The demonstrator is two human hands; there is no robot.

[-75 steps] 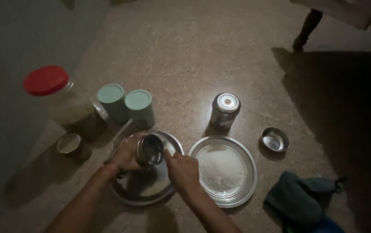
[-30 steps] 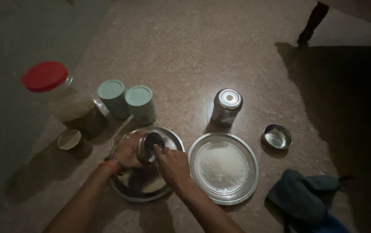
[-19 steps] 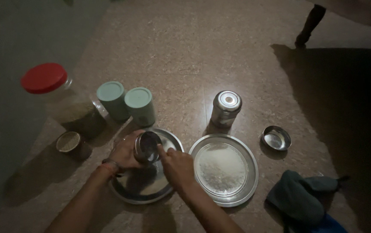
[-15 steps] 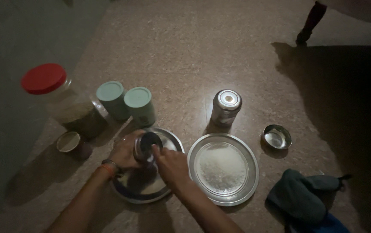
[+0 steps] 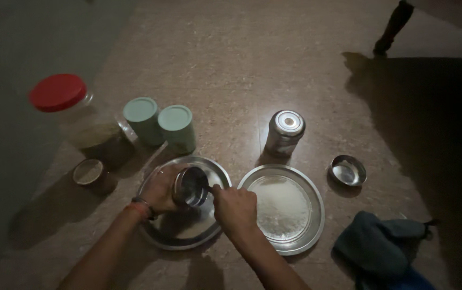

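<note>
Steel cup (image 5: 190, 186): small, round, shiny metal, tilted on its side with the mouth facing the right hand, held over the left steel plate (image 5: 158, 236). Left hand (image 5: 161, 189) wraps it from the left side, fingers curled around the wall, grasping. Right hand (image 5: 235, 208) is clenched with the index finger pointing at the cup mouth; the fingertip sits at the rim. Whether it pinches a small tool I cannot tell, the light is too dim.

Change over the last half second: the right hand has drawn back slightly toward the right plate, so the cup's dark inside shows more fully; before, the fingers covered part of the mouth. Cup tilt and left grip unchanged. Judged: the rubbing or scraping inside the cup is mid-course, not finished.

Materials and shapes:
- Left plate: flat round steel, raised rim, reflective, looks bare where it can be seen.
- Right steel plate (image 5: 312, 215): same form, holds a thin layer of white grains.
- Steel canister (image 5: 284, 132): upright cylinder with lid, toward the far side of the floor.
- Small steel bowl (image 5: 347, 171): shallow, glossy, right of the plates.
- Two pale green tins (image 5: 159, 124): matte, lidded, touching.
- Clear jar with red lid (image 5: 58, 92), far left.
- Dark blue cloth (image 5: 378, 249): soft, crumpled, near right corner.
- Floor (image 5: 231, 64): speckled brown stone, polished.
</note>
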